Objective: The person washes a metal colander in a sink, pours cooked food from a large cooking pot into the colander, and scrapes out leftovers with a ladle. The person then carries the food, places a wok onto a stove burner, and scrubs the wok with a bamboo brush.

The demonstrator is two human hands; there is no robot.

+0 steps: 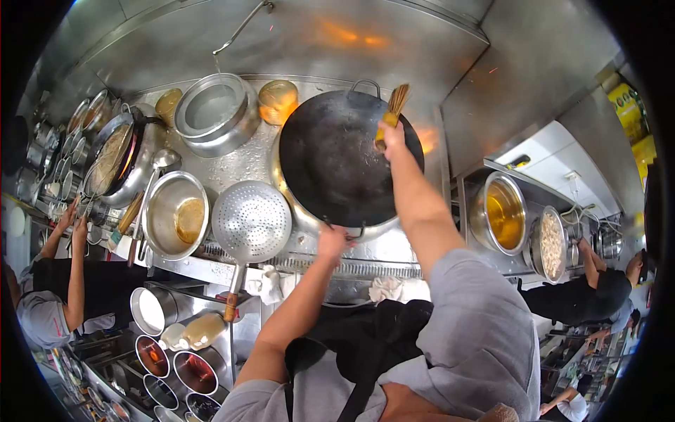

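Note:
A large black wok (pixel 330 155) sits on the burner, tilted a little, its inside dark with a few wet-looking spots. At its near rim, my left hand (pixel 333 243) is closed around the loop handle. My right hand (pixel 394 137) grips a bamboo wok brush (pixel 395 109) over the wok's right side. The brush's bristles point up and away from me, and its other end is close to the wok's inner wall.
A perforated strainer (pixel 252 218), a steel pot (pixel 156 218) with some yellowish liquid and a ladle (pixel 165 158) lie left. Behind them stands a water-filled pot (pixel 214 105) under a tap (pixel 242 28). Right is an oil pot (pixel 503 214). Co-workers' hands (pixel 74 218) are far left.

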